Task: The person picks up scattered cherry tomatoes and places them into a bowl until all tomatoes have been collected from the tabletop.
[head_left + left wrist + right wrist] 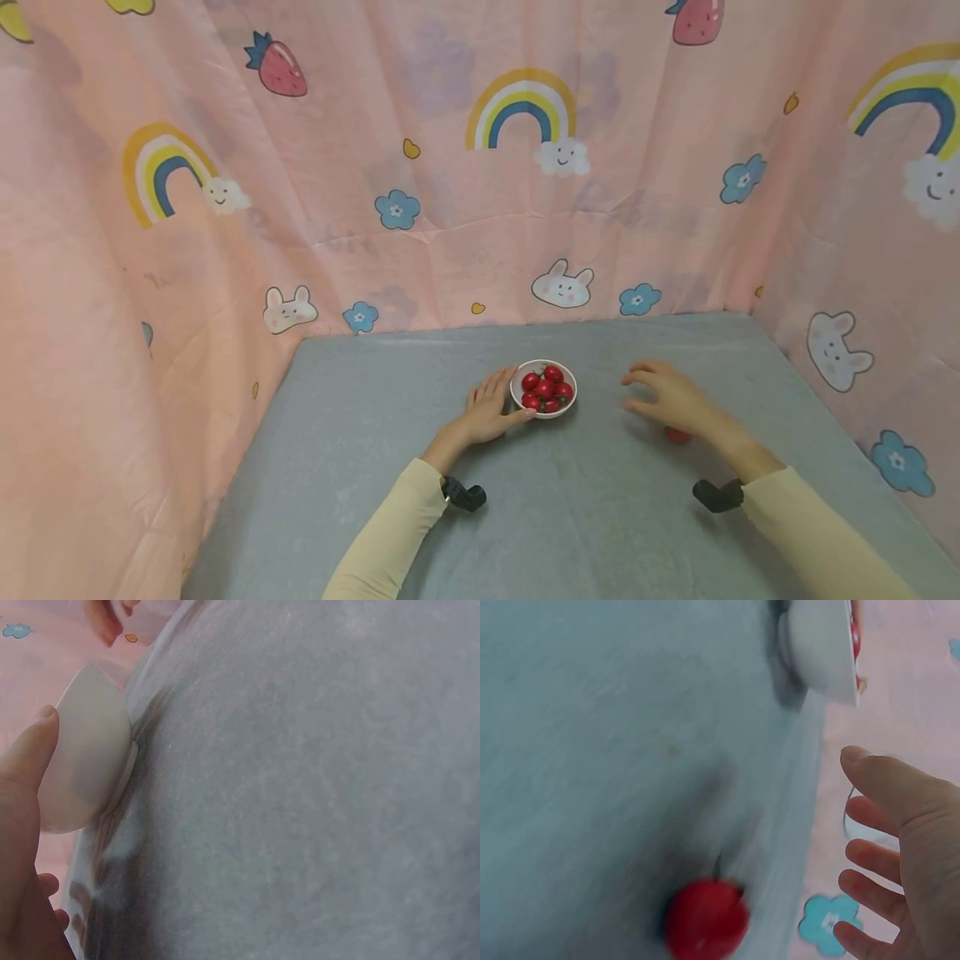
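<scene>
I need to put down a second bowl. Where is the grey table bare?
Bare: the grey table left of the left hand, and the near strip between both sleeves. Crowded: around the white bowl of cherry tomatoes, the right hand and the loose tomato.

A white bowl (543,388) holds glossy red tomatoes (547,388) on a grey tablecloth (375,433). The pink curtain (450,233) is printed with rainbows, blue flowers, white bunnies and red strawberries; both sleeves (390,533) are pale yellow.

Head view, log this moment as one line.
left hand: touches white bowl of red fruits | right hand: open above loose red fruit | surface: grey table
</scene>
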Motion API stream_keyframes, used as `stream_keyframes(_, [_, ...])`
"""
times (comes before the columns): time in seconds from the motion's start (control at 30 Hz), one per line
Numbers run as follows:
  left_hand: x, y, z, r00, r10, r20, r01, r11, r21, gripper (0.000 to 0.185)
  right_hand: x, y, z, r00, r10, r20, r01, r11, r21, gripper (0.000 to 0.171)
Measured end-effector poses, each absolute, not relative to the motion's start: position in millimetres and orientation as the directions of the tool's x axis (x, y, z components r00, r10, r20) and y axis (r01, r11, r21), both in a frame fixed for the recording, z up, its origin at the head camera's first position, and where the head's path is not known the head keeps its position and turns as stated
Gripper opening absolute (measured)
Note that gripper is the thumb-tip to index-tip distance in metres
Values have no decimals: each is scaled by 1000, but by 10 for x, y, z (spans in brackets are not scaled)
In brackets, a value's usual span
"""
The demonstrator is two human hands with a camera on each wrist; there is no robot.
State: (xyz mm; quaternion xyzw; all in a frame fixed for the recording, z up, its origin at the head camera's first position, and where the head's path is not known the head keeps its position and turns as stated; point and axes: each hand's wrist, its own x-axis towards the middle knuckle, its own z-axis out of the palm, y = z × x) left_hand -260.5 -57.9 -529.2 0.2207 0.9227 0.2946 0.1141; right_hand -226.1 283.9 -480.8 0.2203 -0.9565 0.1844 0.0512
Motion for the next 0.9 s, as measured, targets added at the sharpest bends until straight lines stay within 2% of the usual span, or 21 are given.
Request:
stream_keyframes(0.5, [-2593,-576,-5280,-876,476,-71,343,721,603,92,-1973,3364,-4977,-936,-334,114,-352,859,-373,42])
stream_keyframes(0.9, [-2608,-571,-5313,-882,463,-85,327,732,598,92,-1907,3417,-5073,-952,-300,66,-303,878,-371,31])
